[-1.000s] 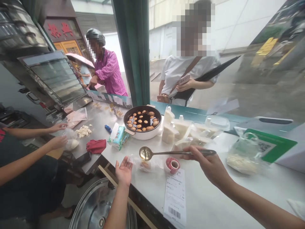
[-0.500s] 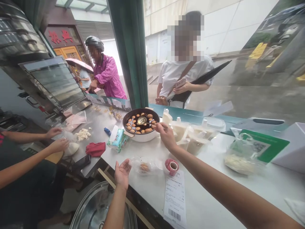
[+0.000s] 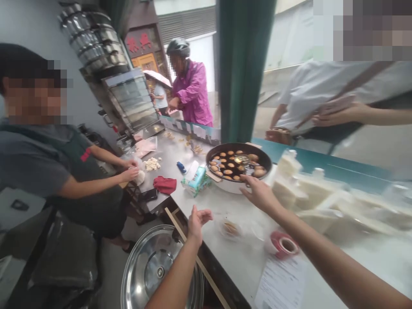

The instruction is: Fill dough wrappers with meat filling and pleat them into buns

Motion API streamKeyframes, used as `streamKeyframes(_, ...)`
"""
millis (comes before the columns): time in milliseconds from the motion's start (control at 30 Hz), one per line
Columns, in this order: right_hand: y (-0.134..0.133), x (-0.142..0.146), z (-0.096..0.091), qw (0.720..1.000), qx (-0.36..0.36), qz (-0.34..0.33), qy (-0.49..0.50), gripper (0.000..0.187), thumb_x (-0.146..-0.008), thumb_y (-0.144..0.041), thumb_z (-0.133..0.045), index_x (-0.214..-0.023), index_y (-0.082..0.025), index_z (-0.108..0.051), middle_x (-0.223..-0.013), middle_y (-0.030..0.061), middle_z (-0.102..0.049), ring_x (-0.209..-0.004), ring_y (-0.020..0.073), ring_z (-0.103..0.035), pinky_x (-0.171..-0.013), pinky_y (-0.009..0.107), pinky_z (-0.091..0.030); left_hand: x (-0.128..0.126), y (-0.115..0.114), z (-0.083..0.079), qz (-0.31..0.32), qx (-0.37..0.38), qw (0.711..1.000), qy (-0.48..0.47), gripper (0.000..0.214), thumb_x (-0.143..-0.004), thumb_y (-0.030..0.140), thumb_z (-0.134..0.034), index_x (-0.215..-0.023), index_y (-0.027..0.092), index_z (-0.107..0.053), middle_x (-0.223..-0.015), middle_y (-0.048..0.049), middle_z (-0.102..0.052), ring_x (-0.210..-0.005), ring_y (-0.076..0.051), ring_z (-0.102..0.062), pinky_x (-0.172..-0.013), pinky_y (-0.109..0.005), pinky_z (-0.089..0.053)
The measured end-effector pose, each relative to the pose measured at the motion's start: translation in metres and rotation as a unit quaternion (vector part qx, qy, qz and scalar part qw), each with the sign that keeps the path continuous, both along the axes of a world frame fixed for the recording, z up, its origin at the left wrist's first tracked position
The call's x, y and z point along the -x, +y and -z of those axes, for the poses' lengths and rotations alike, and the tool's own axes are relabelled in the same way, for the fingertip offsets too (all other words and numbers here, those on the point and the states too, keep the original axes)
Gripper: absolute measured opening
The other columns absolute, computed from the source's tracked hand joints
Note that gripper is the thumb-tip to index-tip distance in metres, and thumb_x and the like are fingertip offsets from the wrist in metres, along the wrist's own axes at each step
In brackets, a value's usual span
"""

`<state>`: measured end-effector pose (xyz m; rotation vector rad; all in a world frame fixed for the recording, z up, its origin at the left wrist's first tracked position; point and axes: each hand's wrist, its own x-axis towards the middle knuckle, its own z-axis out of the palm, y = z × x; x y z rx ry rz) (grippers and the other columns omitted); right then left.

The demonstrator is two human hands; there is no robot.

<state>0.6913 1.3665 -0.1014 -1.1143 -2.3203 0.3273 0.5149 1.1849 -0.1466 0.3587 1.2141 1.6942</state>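
My right hand [image 3: 260,194] is at the front rim of a round dark pan [image 3: 210,159] with a white outside, its fingers closed at the ladle's handle end. The handle is blurred and mostly hidden. The bowl of the metal ladle [image 3: 242,159] sits among brown eggs [image 3: 228,172] in dark liquid. Over the counter's front edge, my left hand [image 3: 198,222] is held open with fingers stretched, touching nothing. Just right of it lies a clear plastic bag [image 3: 254,229] with a brown piece of food [image 3: 230,228] inside.
A red tape roll [image 3: 281,245], printed paper [image 3: 281,281], tissue pack [image 3: 195,182] and pale-filled bags [image 3: 317,193] lie on the counter [image 3: 222,262]. Below left is a round metal lid [image 3: 148,262]. A co-worker [image 3: 93,180] handles dough; people stand outside beyond the green post [image 3: 243,77].
The view has swung left, bringing more of the co-worker into sight. My right hand has come nearer the pan's front rim, and the ladle handle has turned toward me. My left hand stays open.
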Motion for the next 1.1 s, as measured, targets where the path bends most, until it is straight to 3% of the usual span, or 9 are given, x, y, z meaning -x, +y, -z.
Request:
streamKeyframes(233,-0.005,-0.01,0.011,0.995,-0.045,0.003,-0.084,0.053,-0.072,-0.033,-0.045,-0.123,-0.022,-0.032,-0.113,0.0147,-0.052,-0.103,0.03,-0.048,-0.087,0.048,-0.03,-0.001,0.002,0.003,-0.001,0.002,0.999,0.037,0.072,-0.072,0.068,-0.033,-0.077,0.004,-0.067,-0.077,-0.0184,-0.064,-0.068,-0.023,-0.059,-0.079,-0.037,-0.04)
streamKeyframes(400,-0.051,-0.018,0.001,0.985,-0.126,0.048,-0.104,0.039,-0.077,-0.034,-0.039,-0.114,-0.02,-0.043,-0.106,0.0159,-0.053,-0.094,0.0298,-0.05,-0.081,0.042,-0.035,-0.001,-0.005,0.0,-0.005,0.0,1.0,0.012,0.072,-0.07,0.068,-0.035,-0.077,0.004,-0.067,-0.076,-0.0178,-0.064,-0.068,-0.022,-0.059,-0.079,-0.036,-0.04)
streamKeyframes(500,-0.08,-0.02,0.004,0.974,-0.139,0.021,-0.175,0.027,-0.081,-0.034,-0.038,-0.097,-0.02,-0.055,-0.098,0.0135,-0.055,-0.088,0.0276,-0.051,-0.077,0.041,-0.035,0.0,-0.008,-0.002,-0.008,-0.01,1.0,-0.004,0.068,-0.072,0.065,-0.037,-0.077,0.005,-0.067,-0.076,-0.0163,-0.064,-0.068,-0.02,-0.059,-0.079,-0.034,-0.041)
streamKeyframes(633,-0.101,-0.02,0.02,0.949,-0.121,-0.03,-0.288,0.025,-0.075,-0.038,-0.051,-0.076,-0.015,-0.062,-0.083,0.0119,-0.057,-0.081,0.0262,-0.052,-0.077,0.04,-0.032,0.003,-0.012,-0.002,-0.012,-0.012,1.0,-0.02,0.063,-0.075,0.06,-0.039,-0.077,0.003,-0.067,-0.075,-0.0158,-0.065,-0.066,-0.019,-0.06,-0.077,-0.033,-0.041)
streamKeyframes(733,-0.106,-0.018,0.024,0.937,-0.081,-0.037,-0.339,0.021,-0.072,-0.032,-0.057,-0.075,-0.012,-0.063,-0.075,0.0117,-0.059,-0.075,0.0252,-0.054,-0.077,0.04,-0.03,0.006,-0.018,0.001,-0.013,-0.013,1.0,-0.022,0.06,-0.078,0.056,-0.038,-0.077,0.003,-0.066,-0.075,-0.0149,-0.065,-0.068,-0.018,-0.06,-0.077,-0.031,-0.042)
streamKeyframes(867,-0.102,-0.013,0.018,0.936,-0.03,-0.016,-0.349,0.014,-0.074,-0.018,-0.053,-0.08,-0.01,-0.063,-0.075,0.0129,-0.061,-0.075,0.0243,-0.055,-0.074,0.037,-0.029,0.014,-0.029,0.004,-0.01,-0.005,1.0,-0.022,0.056,-0.08,0.052,-0.038,-0.077,0.004,-0.066,-0.075,-0.0148,-0.065,-0.07,-0.018,-0.061,-0.079,-0.031,-0.042)
streamKeyframes(1100,-0.091,-0.006,0.018,0.944,0.025,0.027,-0.327,0.021,-0.074,-0.005,-0.044,-0.076,-0.009,-0.065,-0.082,0.0172,-0.061,-0.083,0.0258,-0.056,-0.074,0.037,-0.029,0.018,-0.049,0.0,-0.002,-0.003,1.0,0.0,0.058,-0.08,0.053,-0.035,-0.079,0.004,-0.066,-0.078,-0.0147,-0.065,-0.073,-0.018,-0.06,-0.081,-0.031,-0.042)
